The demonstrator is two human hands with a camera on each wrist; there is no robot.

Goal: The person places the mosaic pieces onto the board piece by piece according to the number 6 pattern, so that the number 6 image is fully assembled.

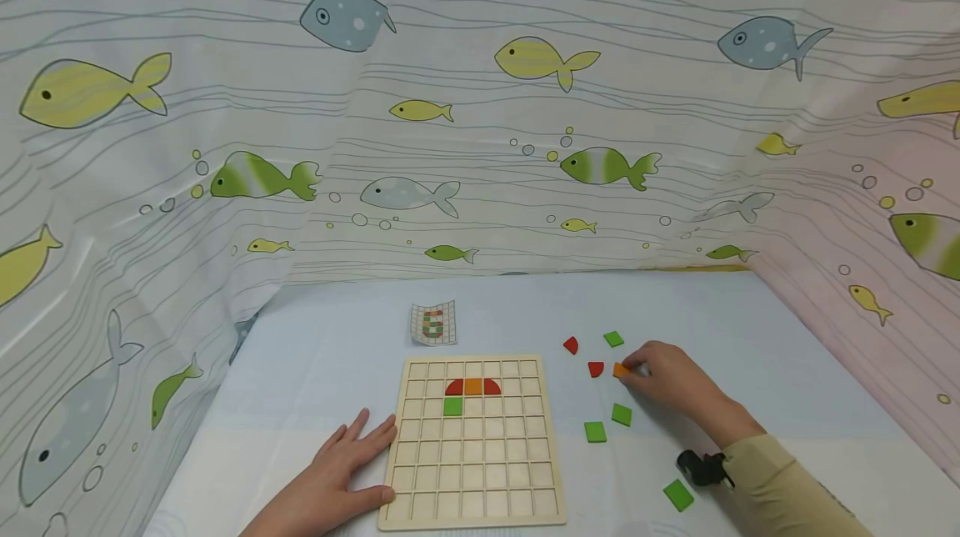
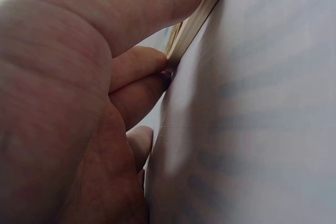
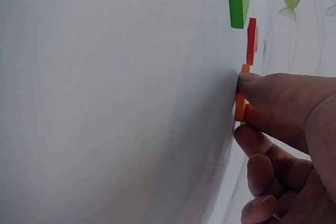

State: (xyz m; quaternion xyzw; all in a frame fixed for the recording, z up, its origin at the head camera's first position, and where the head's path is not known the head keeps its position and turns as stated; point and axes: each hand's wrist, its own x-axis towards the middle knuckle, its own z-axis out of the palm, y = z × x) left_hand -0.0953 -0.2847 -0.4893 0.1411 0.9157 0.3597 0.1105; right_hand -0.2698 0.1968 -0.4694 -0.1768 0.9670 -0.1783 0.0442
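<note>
My right hand (image 1: 670, 376) pinches an orange square tile (image 1: 619, 369) between thumb and fingers at the table surface; the right wrist view shows the tile (image 3: 240, 106) on edge to the camera. With fingers spread, my left hand (image 1: 330, 474) rests against the left edge of a wooden grid board (image 1: 498, 470). In the left wrist view, thumb and fingertips touch the board's side (image 2: 197, 22). On the board, an orange square (image 1: 473, 387) sits between two red quarter-round tiles (image 1: 454, 388), and a green square (image 1: 453, 407) lies below the left one.
Two loose red quarter-round tiles (image 1: 596, 368) and several green squares (image 1: 595, 432) lie right of the board. A small pattern card (image 1: 433, 323) is behind it. A black wrist device (image 1: 701, 468) sits by the right sleeve. Fish-printed cloth (image 1: 480, 145) surrounds the table.
</note>
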